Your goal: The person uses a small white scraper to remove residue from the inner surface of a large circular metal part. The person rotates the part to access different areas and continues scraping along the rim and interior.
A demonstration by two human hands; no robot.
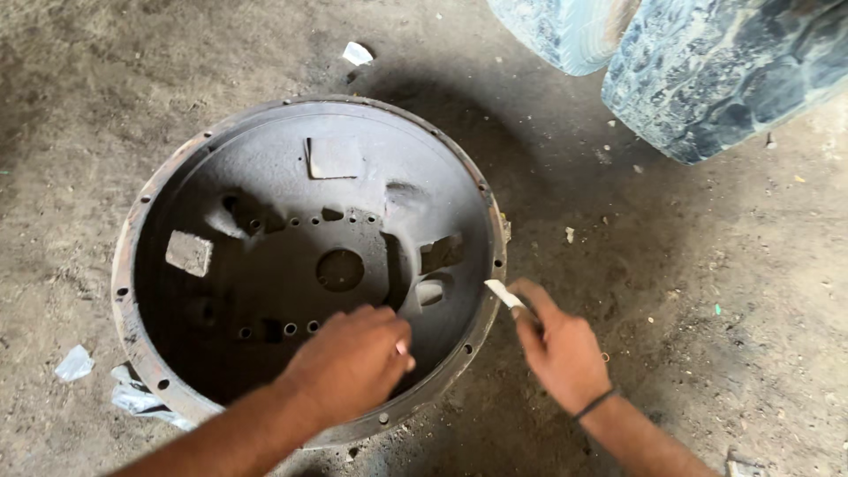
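— Two hands are at work over one big part. What is it?

— A round metal housing (265, 265), dark grey and bowl-shaped, lying open side up on the dirt floor (707, 291). Its flat rim is rusty and ringed with bolt holes; inside there is a central hole, a ring of smaller holes and a few raised square pads.

— Where is the left hand?

— The left hand (349, 360) reaches in over the near rim and rests against the inner wall at the lower right. Its grip is loosely curled, fingers bent; whether it has hold of anything I cannot tell, since the knuckles hide the palm.

— And the right one?

— The right hand (561, 349) sits just outside the housing, on the right. Its grip is pinched closed on a thin pale blade (503, 293), a scraper of some kind, whose tip touches the outer edge of the rim. A dark band circles that wrist.

— Anything else around?

— Two worn tyres (698, 71) at the top right, well apart from the hands. Scraps of pale paper (357, 54) lie beyond the housing, and more crumpled scraps (132, 397) are tucked under its left edge.
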